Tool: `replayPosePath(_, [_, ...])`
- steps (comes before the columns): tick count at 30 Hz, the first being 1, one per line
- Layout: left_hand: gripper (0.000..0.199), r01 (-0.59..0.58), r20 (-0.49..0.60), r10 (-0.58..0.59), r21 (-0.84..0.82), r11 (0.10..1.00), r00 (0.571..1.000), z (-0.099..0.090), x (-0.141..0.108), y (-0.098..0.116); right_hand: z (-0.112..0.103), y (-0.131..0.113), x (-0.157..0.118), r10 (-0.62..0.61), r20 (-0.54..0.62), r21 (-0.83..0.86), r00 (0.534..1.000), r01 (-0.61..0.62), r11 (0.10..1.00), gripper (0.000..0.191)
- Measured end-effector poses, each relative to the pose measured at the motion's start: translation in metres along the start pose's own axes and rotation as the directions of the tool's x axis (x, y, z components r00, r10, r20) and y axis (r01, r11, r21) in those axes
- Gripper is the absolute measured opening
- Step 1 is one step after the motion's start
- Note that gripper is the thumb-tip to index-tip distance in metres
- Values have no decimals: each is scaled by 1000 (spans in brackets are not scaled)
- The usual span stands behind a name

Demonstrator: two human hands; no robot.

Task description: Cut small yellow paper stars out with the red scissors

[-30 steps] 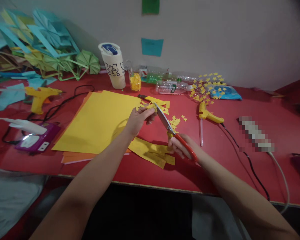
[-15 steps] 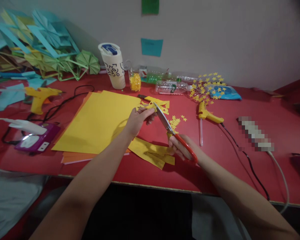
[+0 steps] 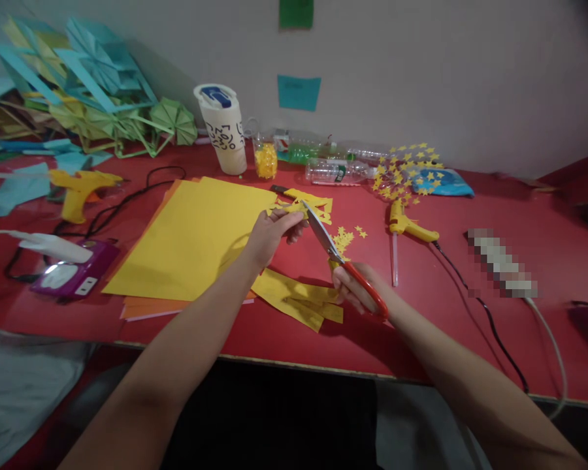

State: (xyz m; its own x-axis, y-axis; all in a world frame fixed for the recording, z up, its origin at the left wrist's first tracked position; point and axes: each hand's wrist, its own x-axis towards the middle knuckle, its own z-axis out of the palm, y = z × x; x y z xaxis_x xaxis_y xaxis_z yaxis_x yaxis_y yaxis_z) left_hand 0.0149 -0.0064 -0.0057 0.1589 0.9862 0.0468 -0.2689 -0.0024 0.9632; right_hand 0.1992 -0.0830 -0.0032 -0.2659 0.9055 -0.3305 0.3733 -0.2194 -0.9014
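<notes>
My left hand (image 3: 276, 232) pinches a small piece of yellow paper (image 3: 298, 208) above the table. Red-handled scissors (image 3: 329, 245) are gripped in my right hand (image 3: 355, 287), their blade tips meeting the paper at my left fingertips. Beyond my left hand lie yellow paper scraps (image 3: 318, 201) and a yellow cutter with a dark end (image 3: 280, 190). Small yellow paper stars (image 3: 342, 240) are heaped behind the scissors. Yellow paper strips (image 3: 298, 300) lie between my forearms, and a sheet of yellow paper (image 3: 196, 235) tops a stack to the left.
A yellow glue gun (image 3: 409, 228) with a cord rests at right, another glue gun (image 3: 78, 189) at left. Near the wall stand a white tumbler (image 3: 224, 134), a cup of yellow bits (image 3: 265, 160) and plastic bottles (image 3: 336, 171). A purple power socket (image 3: 73, 274) sits front left.
The red scissor handles have come slightly closer together in my right hand. My left hand and the paper stay in nearly the same place.
</notes>
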Motion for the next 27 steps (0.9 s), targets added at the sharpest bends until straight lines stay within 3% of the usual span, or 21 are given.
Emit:
replayPosePath(12, [19, 11, -29, -11, 19, 1000, 1000, 0, -1, 8, -3, 1, 1, -4, 18, 5, 1000, 3, 1000, 55])
replayPosePath(27, [13, -111, -77, 113, 28, 993, 991, -5, 2, 7, -3, 4, 2, 1, 32, -76, 999, 2, 997, 48])
